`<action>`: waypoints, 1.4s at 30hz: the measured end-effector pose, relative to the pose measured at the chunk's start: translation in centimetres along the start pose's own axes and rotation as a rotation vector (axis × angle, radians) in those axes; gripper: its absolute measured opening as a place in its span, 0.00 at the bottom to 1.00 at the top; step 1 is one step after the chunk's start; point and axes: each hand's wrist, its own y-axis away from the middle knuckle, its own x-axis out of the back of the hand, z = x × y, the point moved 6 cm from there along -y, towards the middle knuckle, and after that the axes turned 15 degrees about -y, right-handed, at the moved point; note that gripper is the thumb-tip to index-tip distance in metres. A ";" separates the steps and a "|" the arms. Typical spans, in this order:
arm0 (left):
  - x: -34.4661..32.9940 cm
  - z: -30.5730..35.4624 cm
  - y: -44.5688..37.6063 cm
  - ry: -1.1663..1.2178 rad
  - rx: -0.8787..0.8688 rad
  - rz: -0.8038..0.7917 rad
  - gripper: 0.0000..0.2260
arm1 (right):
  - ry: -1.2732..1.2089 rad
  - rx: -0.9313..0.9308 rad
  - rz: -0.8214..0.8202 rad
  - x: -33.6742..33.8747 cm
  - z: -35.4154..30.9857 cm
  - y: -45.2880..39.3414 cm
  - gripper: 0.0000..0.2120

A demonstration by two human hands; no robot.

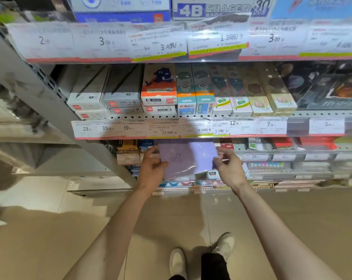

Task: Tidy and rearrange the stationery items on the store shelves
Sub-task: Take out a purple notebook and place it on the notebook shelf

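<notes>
Purple packet [186, 158]: flat, plastic-wrapped, held out in front of the lower shelf rows, just below the price-tag strip [191, 129].
Left hand [151, 165]: grips the packet's left edge, thumb on top.
Right hand [227, 165]: pinches the packet's right edge.
Pencil boxes [161, 87]: lined up directly above the strip.
Shoes [201, 255]: far below the strip, on a tan floor.

floor [49, 229]: beige tiles, glossy, soft shadows | shelving unit [55, 102]: grey metal, slotted upright at left, perforated shelf edges w/ clear price-label strips [191, 128] | aisle [13, 122] left of unit: blurred, prob. more grey shelving | light: bright overhead, glare on the label strips
</notes>
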 end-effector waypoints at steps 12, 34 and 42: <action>-1.3 -2.4 -1.0 -0.025 0.036 -0.174 0.12 | -0.016 -0.105 -0.162 -1.2 0.6 -1.4 0.11; -3.3 -0.5 8.0 -0.245 -0.220 -0.252 0.10 | 0.163 0.018 -0.027 7.4 -0.4 7.5 0.10; -7.6 11.1 12.2 -0.229 -0.424 -0.189 0.15 | 0.079 0.251 0.140 17.5 -9.3 11.7 0.02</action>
